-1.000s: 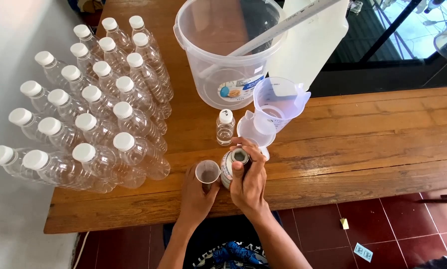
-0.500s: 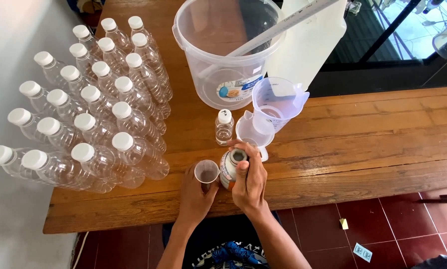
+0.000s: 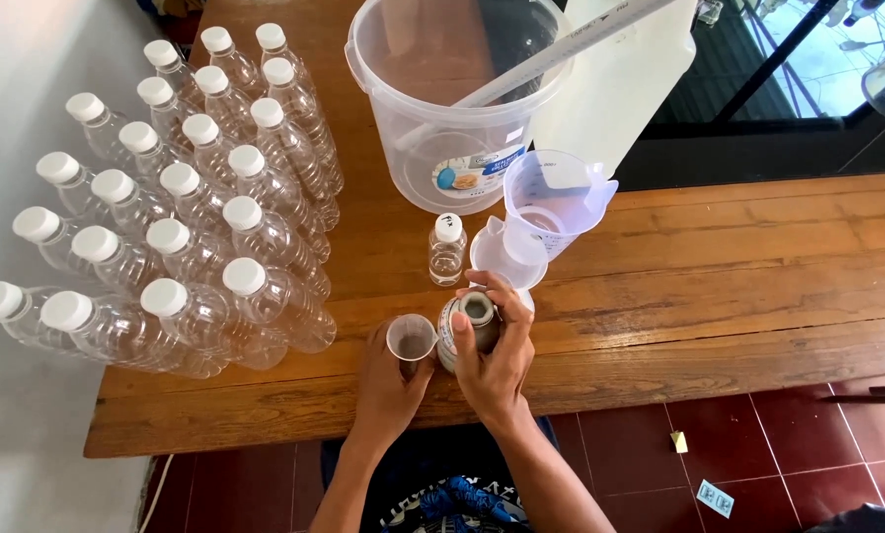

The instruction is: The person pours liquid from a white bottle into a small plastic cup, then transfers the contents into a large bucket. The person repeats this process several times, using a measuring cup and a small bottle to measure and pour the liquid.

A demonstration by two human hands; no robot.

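Wooden table (image 3: 719, 296): left hand (image 3: 388, 380) pinches a small cup (image 3: 410, 339); right hand (image 3: 497, 360) wraps a tilted bottle (image 3: 467, 326). Pouring looks underway, calling for steady tilt.

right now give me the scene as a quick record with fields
left hand: holds small clear cup
right hand: grips open bottle, tilted toward the cup
behind hands: small capped bottle, funnel, measuring jug, clear bucket
left side: rows of capped empty bottles
surface: wooden table

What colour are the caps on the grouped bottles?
White, on clear bottles; head view.
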